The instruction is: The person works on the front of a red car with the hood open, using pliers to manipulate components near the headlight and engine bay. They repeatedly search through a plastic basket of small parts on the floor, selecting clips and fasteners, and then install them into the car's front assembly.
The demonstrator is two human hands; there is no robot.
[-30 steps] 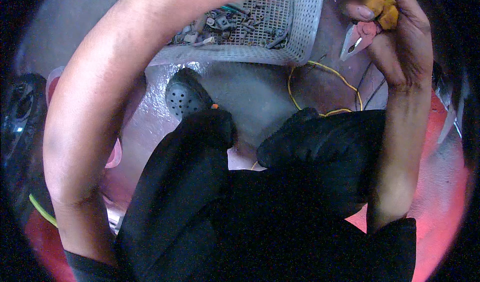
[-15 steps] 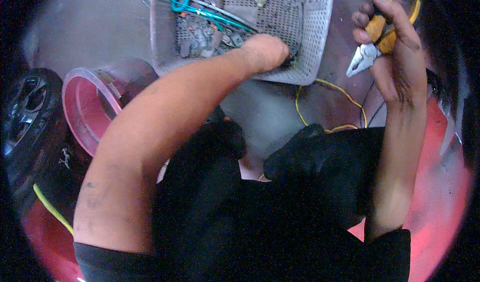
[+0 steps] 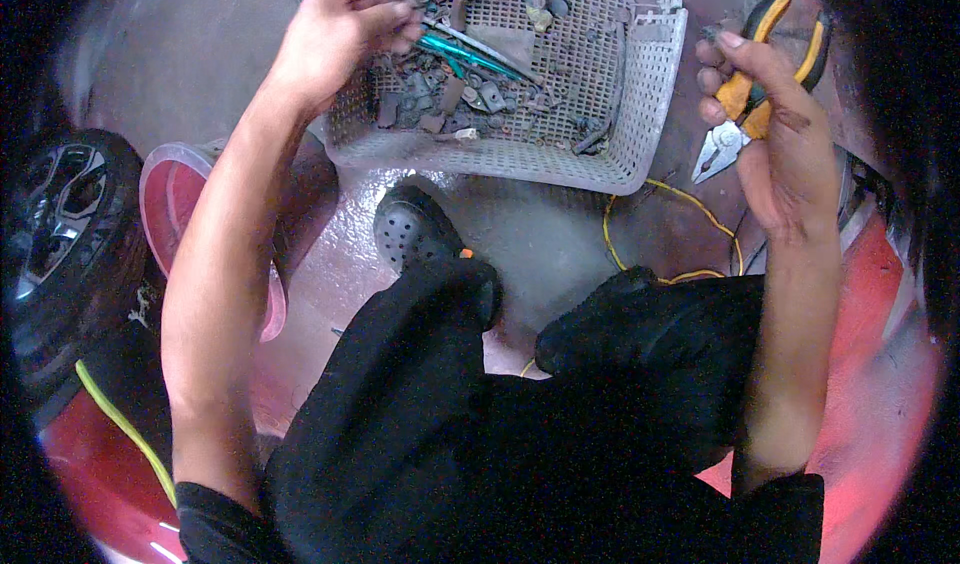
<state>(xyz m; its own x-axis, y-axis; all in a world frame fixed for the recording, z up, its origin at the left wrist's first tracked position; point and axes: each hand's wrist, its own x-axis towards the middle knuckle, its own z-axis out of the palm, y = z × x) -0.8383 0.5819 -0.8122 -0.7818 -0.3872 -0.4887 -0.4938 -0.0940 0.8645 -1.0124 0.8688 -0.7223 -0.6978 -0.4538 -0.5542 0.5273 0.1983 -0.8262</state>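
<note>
My right hand [image 3: 775, 99] is wrapped around combination pliers [image 3: 732, 136] with orange-and-black handles, their bare metal jaws pointing down and left. A small dark piece seems to sit at its thumb tip, too small to name. My left hand [image 3: 360, 29] is over the basket's upper left corner, its fingers curled together; what they hold, if anything, is hidden. It covers the ring end of a teal metal tool [image 3: 465, 52] lying among the scraps. The grey plastic mesh basket [image 3: 655, 99] contains loose metal bits, washers and dusty pieces.
At the left stand a pink bucket [image 3: 165, 194], tipped toward me, and a wheel with a black tyre [image 3: 120, 179]. A yellow cord [image 3: 608, 229] loops on the floor below the basket. My foot in a dark clog [image 3: 410, 226] is in front of it. Red panels flank me.
My left hand has moved from the basket's near right part up and left to the teal tool's ring end. The right hand still holds the pliers. The clog has come into view.
</note>
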